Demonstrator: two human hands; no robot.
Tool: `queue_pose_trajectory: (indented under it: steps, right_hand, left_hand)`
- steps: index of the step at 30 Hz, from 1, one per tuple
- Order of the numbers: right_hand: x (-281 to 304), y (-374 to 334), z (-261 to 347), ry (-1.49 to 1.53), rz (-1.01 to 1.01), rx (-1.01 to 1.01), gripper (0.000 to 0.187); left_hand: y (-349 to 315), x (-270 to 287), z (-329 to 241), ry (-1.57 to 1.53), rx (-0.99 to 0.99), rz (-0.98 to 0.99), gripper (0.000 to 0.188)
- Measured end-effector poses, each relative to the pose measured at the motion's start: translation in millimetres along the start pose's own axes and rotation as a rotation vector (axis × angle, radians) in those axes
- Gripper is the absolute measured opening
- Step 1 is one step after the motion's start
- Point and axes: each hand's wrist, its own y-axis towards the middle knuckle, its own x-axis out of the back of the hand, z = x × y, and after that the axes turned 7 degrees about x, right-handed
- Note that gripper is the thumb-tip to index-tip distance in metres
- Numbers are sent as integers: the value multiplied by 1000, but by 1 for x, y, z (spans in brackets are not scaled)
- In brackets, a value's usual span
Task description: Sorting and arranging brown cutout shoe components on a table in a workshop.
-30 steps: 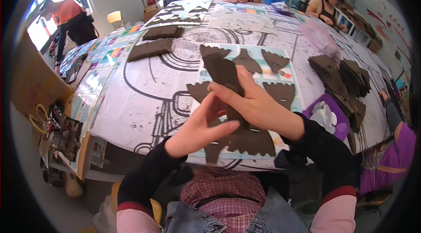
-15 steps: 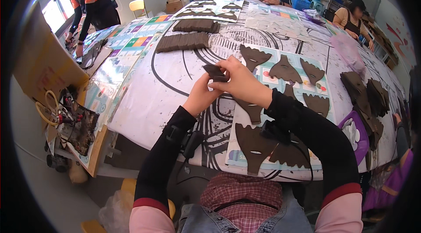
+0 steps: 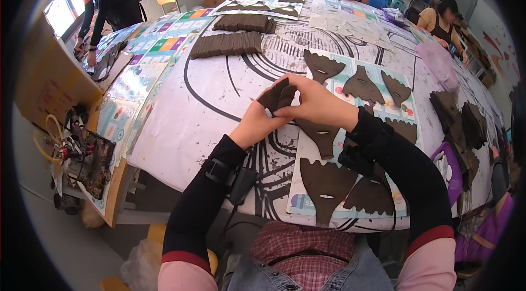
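In front of me, above the table, my left hand [image 3: 256, 125] and my right hand [image 3: 319, 103] both grip a dark brown, soft-looking sheet piece [image 3: 277, 97], folded or doubled over; its full outline is hidden by my fingers. Under and beside my right forearm lies a printed sheet [image 3: 298, 202] bearing several brown fan-shaped pieces [image 3: 324, 182] with scalloped edges. Some of these show a slit with white beneath. Beyond my hands, two rows of brown pieces packed on edge, a nearer row [image 3: 226, 45] and a farther row [image 3: 243, 23], rest on the white table cover [image 3: 164, 126].
At right stand a purple basket [image 3: 453, 178] with white pieces and a heap of brown pieces [image 3: 460, 151]. Pink plastic [image 3: 436, 66] lies beyond. A cardboard box [image 3: 57, 72] and tubing [image 3: 49, 137] are at left. Other people work around the table; one reaches over a far sheet [image 3: 274, 12].
The brown piece has turned in my hands and shows more of its face. Across the table, a person's arm now stretches over the far sheet. My view has shifted slightly.
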Motion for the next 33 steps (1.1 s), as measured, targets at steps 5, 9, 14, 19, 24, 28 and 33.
queue_pose_trajectory:
  steps: [5, 9, 14, 19, 24, 28, 33]
  right_hand:
    - [-1, 0, -5, -94, 3, 92, 50]
    - [3, 1, -11, 4, -78, -3, 47]
    - [11, 2, -9, 425, -171, -79, 37]
    - [17, 4, 2, 250, -181, -36, 29]
    - [31, 7, 6, 175, -213, -142, 25]
    - [36, 5, 6, 163, -118, -101, 23]
    - [41, 1, 6, 201, -140, -109, 21]
  left_hand:
    - [2, 0, 8, -129, 22, 29, 55]
    - [-2, -1, -7, -177, 84, 85, 44]
    - [-8, 8, -16, -743, 386, 298, 41]
    - [-11, 8, -20, -826, 358, 315, 40]
    - [-10, 7, -31, -744, 356, 292, 41]
    - [-12, 7, -34, -658, 357, 299, 43]
    - [-12, 7, -29, -637, 360, 277, 42]
